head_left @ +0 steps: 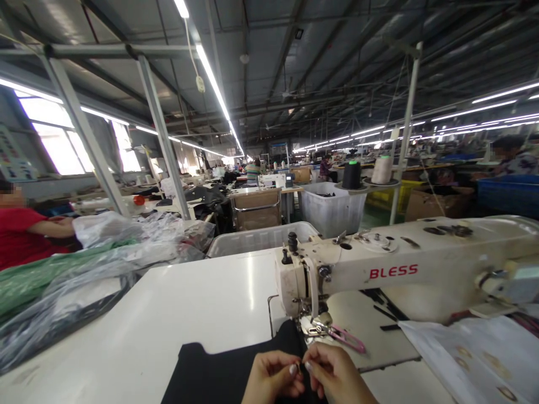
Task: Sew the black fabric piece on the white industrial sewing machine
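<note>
Left hand (273, 379) and right hand (337, 375) are pinched in close together at the bottom middle of the frame, with the fingertips (310, 354) of both meeting on a small dark bit (300, 367). Tough to see from up here, but it might be a thread end or a tiny fitting. It looks super light and fiddly, so a fingertip pinch seems like the only sensible hold.

Just under and left of the hands, black fabric (219, 377) lies flat on the white sewing table (202, 303). It looks soft and floppy, so I'd guess it's easiest to take by its flat edge and keep it smooth against the table. The fabric runs up the frame from the bottom edge, pointing at the presser foot (314, 325) of the BLESS sewing machine (379, 275).

Pink thread snips (347, 339) sit just right of the foot, and printed paper sheets (471, 359) cover the lower right. Over at the left, a co-worker in a red shirt (25, 235) sits beside plastic-wrapped bundles (92, 264).
</note>
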Demonstrator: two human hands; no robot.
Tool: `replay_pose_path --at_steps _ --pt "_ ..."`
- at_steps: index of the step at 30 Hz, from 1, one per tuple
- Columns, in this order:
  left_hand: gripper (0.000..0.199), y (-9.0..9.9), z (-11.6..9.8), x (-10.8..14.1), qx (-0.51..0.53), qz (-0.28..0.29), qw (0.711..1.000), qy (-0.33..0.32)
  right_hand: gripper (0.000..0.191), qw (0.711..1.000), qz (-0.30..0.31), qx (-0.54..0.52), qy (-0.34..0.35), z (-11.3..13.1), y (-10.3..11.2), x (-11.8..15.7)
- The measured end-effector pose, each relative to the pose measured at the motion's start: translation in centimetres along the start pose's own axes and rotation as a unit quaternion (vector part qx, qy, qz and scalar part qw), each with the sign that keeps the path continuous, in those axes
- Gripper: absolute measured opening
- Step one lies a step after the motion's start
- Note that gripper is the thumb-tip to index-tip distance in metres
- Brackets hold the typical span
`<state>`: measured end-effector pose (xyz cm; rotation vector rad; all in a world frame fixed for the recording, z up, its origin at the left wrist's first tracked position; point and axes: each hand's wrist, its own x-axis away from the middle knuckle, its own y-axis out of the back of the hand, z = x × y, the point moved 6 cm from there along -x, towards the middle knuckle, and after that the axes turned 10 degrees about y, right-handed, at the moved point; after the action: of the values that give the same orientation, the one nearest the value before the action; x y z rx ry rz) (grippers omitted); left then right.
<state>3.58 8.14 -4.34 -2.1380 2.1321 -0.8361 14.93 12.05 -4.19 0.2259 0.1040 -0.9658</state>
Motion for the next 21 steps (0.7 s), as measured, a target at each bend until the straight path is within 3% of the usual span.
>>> replay_pose_path --at_steps 6,12,21 --pt "0.031 -0.7 0.1 0.3 0.074 0.052 0.995 0.038 0.041 0.993 0.032 -0.112 -0.009 0.9 -0.4 -0.6" --pt "0.028 -0.9 0.4 0.1 0.09 0.107 0.988 0.059 0.044 0.983 0.072 -0.167 -0.028 0.5 -0.8 -0.5" --pt "0.03 -0.7 0.7 -0.1 0.08 0.098 0.99 0.066 0.05 0.987 0.068 -0.138 -0.044 -0.6 -0.5 -0.5"
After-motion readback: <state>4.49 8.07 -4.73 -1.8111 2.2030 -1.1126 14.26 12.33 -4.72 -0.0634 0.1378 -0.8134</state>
